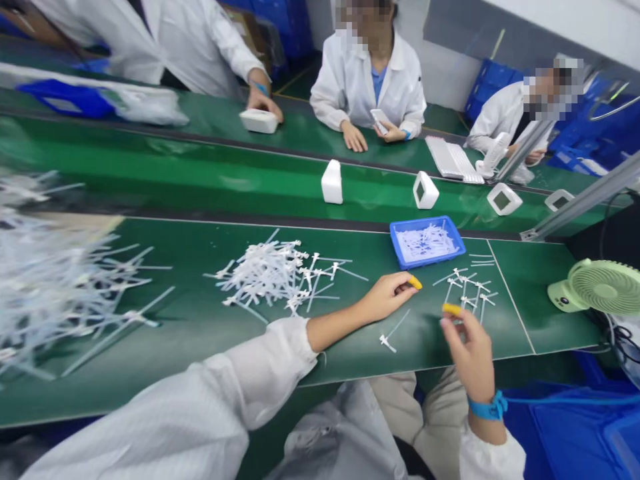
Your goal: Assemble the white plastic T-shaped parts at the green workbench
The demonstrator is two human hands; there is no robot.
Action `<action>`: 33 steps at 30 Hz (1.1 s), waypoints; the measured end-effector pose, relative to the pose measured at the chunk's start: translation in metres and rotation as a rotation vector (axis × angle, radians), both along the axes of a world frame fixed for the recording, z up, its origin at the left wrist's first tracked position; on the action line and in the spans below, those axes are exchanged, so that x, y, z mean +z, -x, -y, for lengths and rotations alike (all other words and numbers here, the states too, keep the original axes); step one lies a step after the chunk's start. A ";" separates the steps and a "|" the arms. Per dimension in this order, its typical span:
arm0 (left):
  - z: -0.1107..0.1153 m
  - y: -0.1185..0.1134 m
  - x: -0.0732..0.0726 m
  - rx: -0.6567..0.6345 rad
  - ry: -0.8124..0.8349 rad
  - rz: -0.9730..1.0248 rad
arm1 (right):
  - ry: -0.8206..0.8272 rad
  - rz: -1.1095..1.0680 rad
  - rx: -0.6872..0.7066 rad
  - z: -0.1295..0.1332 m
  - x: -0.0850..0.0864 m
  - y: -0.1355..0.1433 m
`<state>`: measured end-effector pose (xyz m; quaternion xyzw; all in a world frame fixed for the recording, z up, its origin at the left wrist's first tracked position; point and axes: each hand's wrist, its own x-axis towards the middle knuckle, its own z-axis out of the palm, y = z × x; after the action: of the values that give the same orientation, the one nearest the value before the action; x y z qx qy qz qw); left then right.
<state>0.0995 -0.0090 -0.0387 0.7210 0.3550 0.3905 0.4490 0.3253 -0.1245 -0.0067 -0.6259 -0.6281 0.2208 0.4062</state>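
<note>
My left hand (387,297), a yellow cover on one fingertip, is over the green table just below the blue tray (399,259). Its thumb and fingers are drawn together; I cannot make out anything between them. Nearer the table's front edge, my right hand (473,350) has a yellow-tipped finger close to the thumb in a pinch, its contents too small to tell. Between and below the hands lies one thin tube with a white connector (385,341). Several similar tube pieces (465,287) lie beyond my right hand. Small pale strips (425,243) fill the tray.
A heap of tube pieces (270,270) lies left of my left hand, with a larger pile (55,287) farther left. A green fan (600,287) stands at right. White devices (332,182) sit on the conveyor (225,177). Co-workers in white coats (370,87) are across it.
</note>
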 end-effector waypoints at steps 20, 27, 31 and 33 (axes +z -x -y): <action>0.004 0.003 0.006 -0.008 -0.028 0.019 | 0.228 -0.227 0.245 0.004 0.021 0.036; 0.006 0.002 0.007 -0.052 -0.129 -0.028 | 0.057 0.101 0.208 -0.034 -0.010 0.019; 0.010 0.002 0.002 -0.110 -0.298 -0.117 | -0.050 0.169 0.158 -0.051 0.001 0.002; 0.012 0.001 -0.001 -0.161 -0.392 -0.177 | -0.085 0.191 0.139 -0.068 0.014 -0.007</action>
<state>0.0981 -0.0211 -0.0398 0.8519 0.2516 0.3502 0.2972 0.3326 -0.0568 0.0068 -0.5813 -0.7146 0.1609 0.3543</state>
